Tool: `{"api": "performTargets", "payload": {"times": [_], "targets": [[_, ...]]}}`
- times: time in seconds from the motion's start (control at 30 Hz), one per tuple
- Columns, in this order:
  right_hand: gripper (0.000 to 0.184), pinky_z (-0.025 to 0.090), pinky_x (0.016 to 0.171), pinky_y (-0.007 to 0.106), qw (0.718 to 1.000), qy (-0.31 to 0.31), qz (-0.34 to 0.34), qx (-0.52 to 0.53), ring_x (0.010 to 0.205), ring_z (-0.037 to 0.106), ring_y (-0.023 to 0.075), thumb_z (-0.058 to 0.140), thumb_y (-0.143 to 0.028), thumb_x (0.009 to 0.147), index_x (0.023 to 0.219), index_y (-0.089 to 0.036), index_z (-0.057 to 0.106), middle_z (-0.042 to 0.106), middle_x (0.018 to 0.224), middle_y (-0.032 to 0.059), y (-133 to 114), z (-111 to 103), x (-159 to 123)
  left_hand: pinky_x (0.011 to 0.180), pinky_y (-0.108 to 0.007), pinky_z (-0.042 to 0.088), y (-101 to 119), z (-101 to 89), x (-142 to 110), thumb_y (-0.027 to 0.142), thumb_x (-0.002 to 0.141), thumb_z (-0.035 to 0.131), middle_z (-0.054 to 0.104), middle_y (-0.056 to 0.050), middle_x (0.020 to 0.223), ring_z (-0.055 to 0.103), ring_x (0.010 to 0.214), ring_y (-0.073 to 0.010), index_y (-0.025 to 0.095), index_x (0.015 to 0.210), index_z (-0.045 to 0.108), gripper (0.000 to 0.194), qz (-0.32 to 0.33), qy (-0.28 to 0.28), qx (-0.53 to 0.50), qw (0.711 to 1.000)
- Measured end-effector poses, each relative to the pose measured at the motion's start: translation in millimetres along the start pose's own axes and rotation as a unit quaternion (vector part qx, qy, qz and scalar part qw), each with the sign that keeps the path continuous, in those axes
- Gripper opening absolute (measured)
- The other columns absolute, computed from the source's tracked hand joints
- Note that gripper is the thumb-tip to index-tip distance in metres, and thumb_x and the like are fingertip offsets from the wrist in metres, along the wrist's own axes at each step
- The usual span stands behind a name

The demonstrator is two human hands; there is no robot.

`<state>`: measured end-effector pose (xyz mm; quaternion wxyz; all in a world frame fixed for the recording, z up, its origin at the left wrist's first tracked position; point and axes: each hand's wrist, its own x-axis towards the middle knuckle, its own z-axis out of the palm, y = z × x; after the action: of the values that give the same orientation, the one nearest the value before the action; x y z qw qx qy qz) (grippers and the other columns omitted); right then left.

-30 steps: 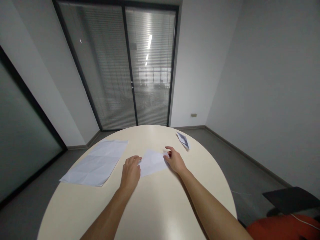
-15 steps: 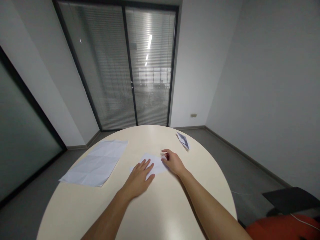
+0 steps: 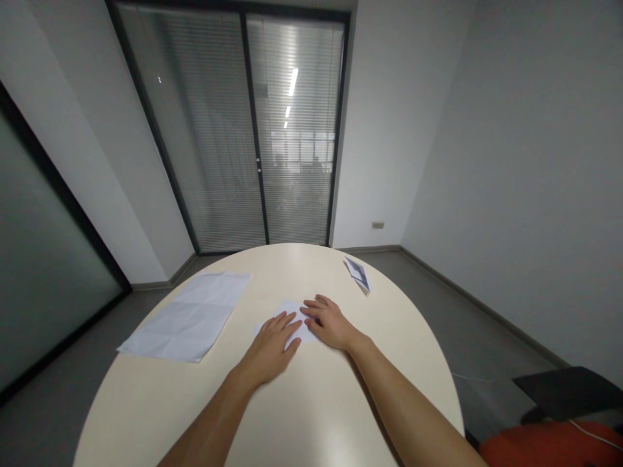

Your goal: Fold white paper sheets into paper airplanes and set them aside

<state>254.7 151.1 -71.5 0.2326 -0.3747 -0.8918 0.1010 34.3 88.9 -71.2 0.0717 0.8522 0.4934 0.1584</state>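
Observation:
A small sheet of white paper (image 3: pixel 291 306) lies on the table under both my hands, which cover much of it. My left hand (image 3: pixel 270 347) rests palm down over its left part, fingers spread. Across its right part lies my right hand (image 3: pixel 331 323), also palm down with the fingers stretched to the left. Both hands are open, and the fingertips of the two are close together but apart.
A large creased white sheet (image 3: pixel 189 318) lies at the table's left. A folded paper piece (image 3: pixel 359 275) stands near the back right edge of the round table (image 3: pixel 272 428). Beyond the right edge are a black panel (image 3: pixel 569 392) and a red seat (image 3: pixel 549 444).
My right hand has moved left over the paper, and its curled fingers have straightened and flattened. The paper's right part is now covered. My left hand has stayed in place.

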Motion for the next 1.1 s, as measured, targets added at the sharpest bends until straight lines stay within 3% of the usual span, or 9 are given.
{"api": "performTargets", "payload": {"times": [0.2, 0.4, 0.53, 1.1], "targets": [[0.038, 0.025, 0.121, 0.048, 0.997, 0.015, 0.064, -0.034, 0.137, 0.048, 0.0252, 0.053, -0.033, 0.098, 0.131, -0.022, 0.068, 0.061, 0.142, 0.0122, 5, 0, 0, 0.123, -0.05, 0.029, -1, 3.5, -1, 0.038, 0.101, 0.046, 0.042, -0.01, 0.16, 0.034, 0.15, -0.0297, 0.024, 0.145, 0.054, 0.047, -0.022, 0.006, 0.004, 1.0], [0.032, 0.038, 0.111, 0.04, 0.984, 0.063, 0.162, -0.05, 0.127, 0.052, 0.0274, 0.063, -0.032, 0.09, 0.117, -0.019, 0.075, 0.067, 0.13, 0.0121, 1, -8, 1, 0.123, -0.049, 0.03, -1, 2.6, 0, 0.039, 0.102, 0.043, 0.043, -0.009, 0.159, 0.036, 0.149, -0.0297, 0.024, 0.143, 0.057, 0.046, -0.038, 0.009, 0.019, 0.999], [0.03, 0.041, 0.106, 0.038, 0.974, 0.073, 0.21, -0.054, 0.121, 0.055, 0.029, 0.066, -0.033, 0.088, 0.113, -0.018, 0.076, 0.069, 0.124, 0.0118, 0, -11, 3, 0.123, -0.05, 0.029, -3, 2.7, -1, 0.04, 0.102, 0.043, 0.042, -0.008, 0.16, 0.034, 0.15, -0.0299, 0.024, 0.145, 0.055, 0.047, -0.038, 0.003, 0.018, 0.999], [0.036, 0.045, 0.091, 0.034, 0.97, 0.069, 0.232, 0.006, 0.101, 0.062, 0.0257, 0.069, -0.025, 0.084, 0.119, -0.018, 0.072, 0.074, 0.102, 0.009, 6, -8, 5, 0.123, -0.052, 0.027, -4, 4.9, -2, 0.041, 0.101, 0.043, 0.04, -0.008, 0.161, 0.033, 0.15, -0.0299, 0.026, 0.145, 0.054, 0.048, -0.044, 0.003, 0.011, 0.999]]}}
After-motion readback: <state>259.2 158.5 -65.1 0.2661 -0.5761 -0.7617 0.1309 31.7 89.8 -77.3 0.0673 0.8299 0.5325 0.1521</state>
